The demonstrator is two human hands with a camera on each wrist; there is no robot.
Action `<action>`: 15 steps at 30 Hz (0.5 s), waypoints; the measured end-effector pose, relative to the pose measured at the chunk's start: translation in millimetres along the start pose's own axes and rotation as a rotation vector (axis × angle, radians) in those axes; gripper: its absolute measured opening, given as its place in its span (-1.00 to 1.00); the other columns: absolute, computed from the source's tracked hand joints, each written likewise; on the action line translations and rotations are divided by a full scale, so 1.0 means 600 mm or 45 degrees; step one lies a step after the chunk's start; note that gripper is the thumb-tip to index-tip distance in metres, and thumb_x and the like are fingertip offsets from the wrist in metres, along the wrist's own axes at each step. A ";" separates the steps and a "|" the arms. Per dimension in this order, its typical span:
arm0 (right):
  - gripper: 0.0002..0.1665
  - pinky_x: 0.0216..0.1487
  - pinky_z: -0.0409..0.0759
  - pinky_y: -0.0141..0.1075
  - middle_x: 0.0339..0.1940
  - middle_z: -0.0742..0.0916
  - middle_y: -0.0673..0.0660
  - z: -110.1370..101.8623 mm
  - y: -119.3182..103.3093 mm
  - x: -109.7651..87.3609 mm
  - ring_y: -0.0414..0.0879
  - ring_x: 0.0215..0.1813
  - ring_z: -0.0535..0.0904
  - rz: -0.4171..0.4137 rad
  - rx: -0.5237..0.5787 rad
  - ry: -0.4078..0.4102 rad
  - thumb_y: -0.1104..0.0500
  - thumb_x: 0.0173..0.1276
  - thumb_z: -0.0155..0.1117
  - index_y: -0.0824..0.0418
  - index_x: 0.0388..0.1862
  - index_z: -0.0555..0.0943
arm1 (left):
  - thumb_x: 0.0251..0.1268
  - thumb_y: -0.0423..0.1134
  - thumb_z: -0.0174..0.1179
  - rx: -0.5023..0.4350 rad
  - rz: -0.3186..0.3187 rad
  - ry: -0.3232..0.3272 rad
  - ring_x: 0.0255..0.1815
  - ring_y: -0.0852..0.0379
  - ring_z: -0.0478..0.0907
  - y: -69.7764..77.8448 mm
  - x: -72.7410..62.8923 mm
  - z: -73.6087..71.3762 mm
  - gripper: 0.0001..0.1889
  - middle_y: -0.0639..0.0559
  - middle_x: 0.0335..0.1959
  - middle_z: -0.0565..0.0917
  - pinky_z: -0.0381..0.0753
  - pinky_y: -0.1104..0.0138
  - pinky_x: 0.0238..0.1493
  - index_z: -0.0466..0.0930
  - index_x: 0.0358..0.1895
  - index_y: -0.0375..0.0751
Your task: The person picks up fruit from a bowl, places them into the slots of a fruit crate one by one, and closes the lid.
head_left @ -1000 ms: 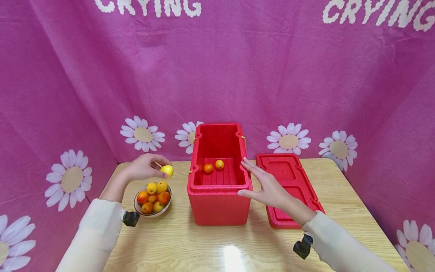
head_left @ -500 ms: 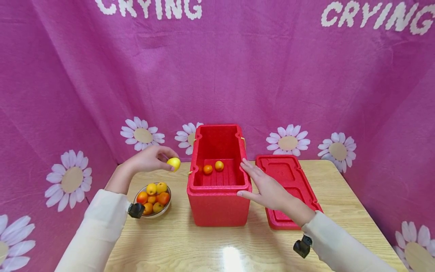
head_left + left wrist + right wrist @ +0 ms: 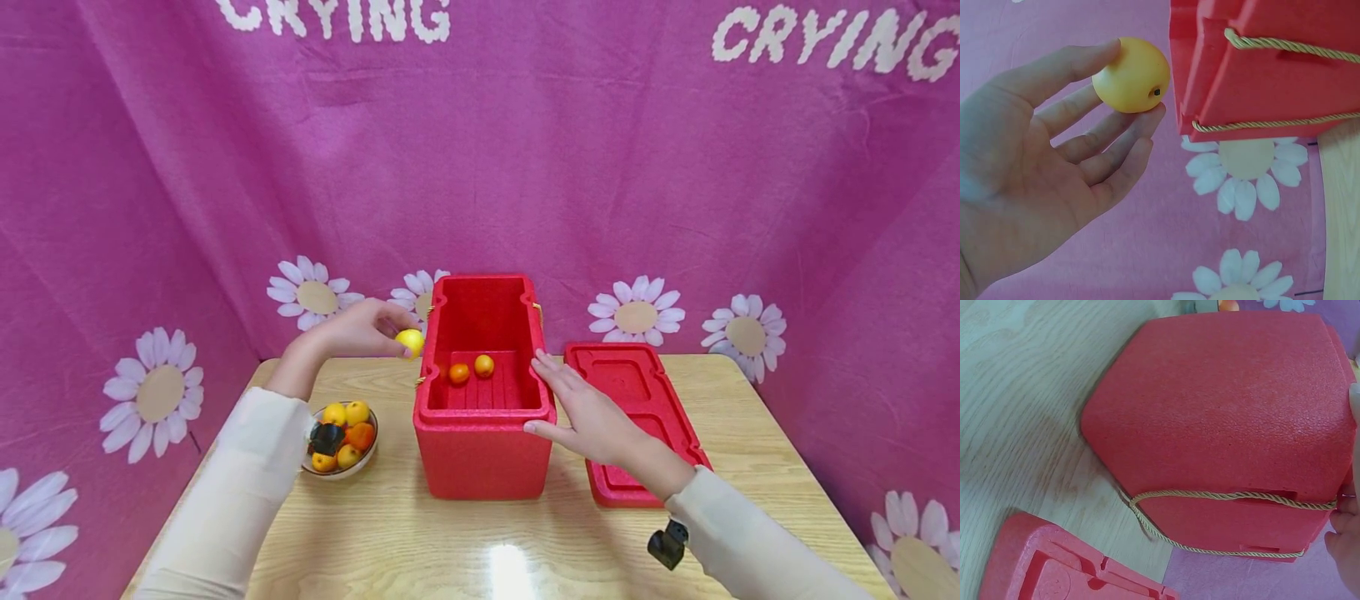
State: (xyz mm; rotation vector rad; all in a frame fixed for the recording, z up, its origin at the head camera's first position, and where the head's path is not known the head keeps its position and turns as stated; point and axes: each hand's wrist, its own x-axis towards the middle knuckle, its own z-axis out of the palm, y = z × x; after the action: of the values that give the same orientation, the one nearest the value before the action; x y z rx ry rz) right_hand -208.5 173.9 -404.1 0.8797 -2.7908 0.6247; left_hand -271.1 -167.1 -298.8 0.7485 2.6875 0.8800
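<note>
In the left wrist view, my left hand [image 3: 1041,137] pinches a round yellow fruit [image 3: 1132,75] with a dark pit between thumb and fingertips. The head view has this hand [image 3: 371,327] just left of the red foam box [image 3: 480,458], the yellow fruit [image 3: 410,342] close to its left rim. Two orange fruits, one on the left [image 3: 459,373] and one on the right [image 3: 483,366], lie on the box's floor. My right hand [image 3: 588,412] rests on the box's right rim with its fingers extended. Only part of that hand [image 3: 1346,531] shows in the right wrist view.
A bowl [image 3: 341,475] of several yellow and orange fruits stands left of the box, partly hidden by the left wrist camera [image 3: 327,439]. To the right lies the red lid [image 3: 637,417]. Gold cord [image 3: 1210,495] runs along the box's side. A pink curtain [image 3: 480,167] hangs behind the table.
My left hand has carried the yellow fruit from above the bowl to the right and farther away, up to the box's left rim. The right hand stays on the rim.
</note>
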 end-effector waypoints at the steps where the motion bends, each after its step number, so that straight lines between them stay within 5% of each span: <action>1: 0.05 0.42 0.34 0.05 0.57 0.22 0.12 0.000 0.000 0.000 0.10 0.56 0.15 0.000 -0.002 -0.002 -0.28 0.20 0.28 0.15 0.52 0.13 | 0.12 -0.27 0.31 0.006 -0.005 0.000 -0.07 -0.01 0.62 0.003 0.004 -0.001 -0.66 -0.09 -0.13 0.72 0.66 0.20 -0.02 0.65 0.01 -0.20; 15: 0.05 0.45 0.30 0.04 0.57 0.23 0.13 -0.006 -0.004 0.003 0.13 0.57 0.13 -0.005 -0.024 -0.027 -0.28 0.20 0.29 0.16 0.52 0.13 | 0.15 -0.24 0.29 0.074 -0.012 -0.107 0.03 -0.02 0.53 0.061 0.069 -0.003 -0.66 -0.08 -0.04 0.69 0.60 0.21 0.05 0.63 0.03 -0.17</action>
State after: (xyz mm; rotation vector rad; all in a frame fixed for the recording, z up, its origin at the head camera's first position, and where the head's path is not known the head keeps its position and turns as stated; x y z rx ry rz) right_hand -208.4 173.0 -399.5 0.8928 -2.8086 0.5906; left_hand -292.3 -120.6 -277.4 0.7672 2.6504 0.7534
